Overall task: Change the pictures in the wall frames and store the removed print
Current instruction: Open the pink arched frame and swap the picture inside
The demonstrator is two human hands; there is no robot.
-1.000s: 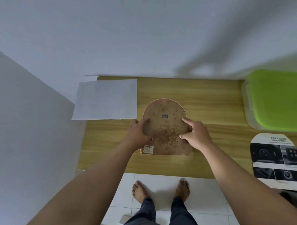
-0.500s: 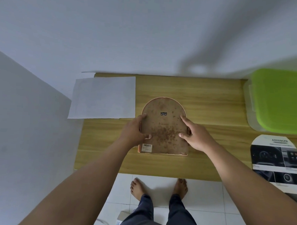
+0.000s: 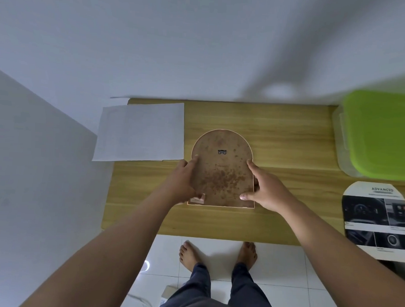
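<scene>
Feet (image 3: 189, 257) bare, the person stands at the light wooden worktop (image 3: 278, 138). An arch-cut glossy car print (image 3: 377, 219) lies at its near right. Further in, an arch-topped brown frame (image 3: 221, 168) lies back-up. The left hand (image 3: 184, 182) grips its left edge and the right hand (image 3: 267, 191) clamps the right edge, fingers (image 3: 251, 166) curled over the rim. Beyond lie a white paper sheet (image 3: 139, 132) and a green-lidded plastic box (image 3: 383, 138). Uneven prying could crack the stained backing or the glass.
</scene>
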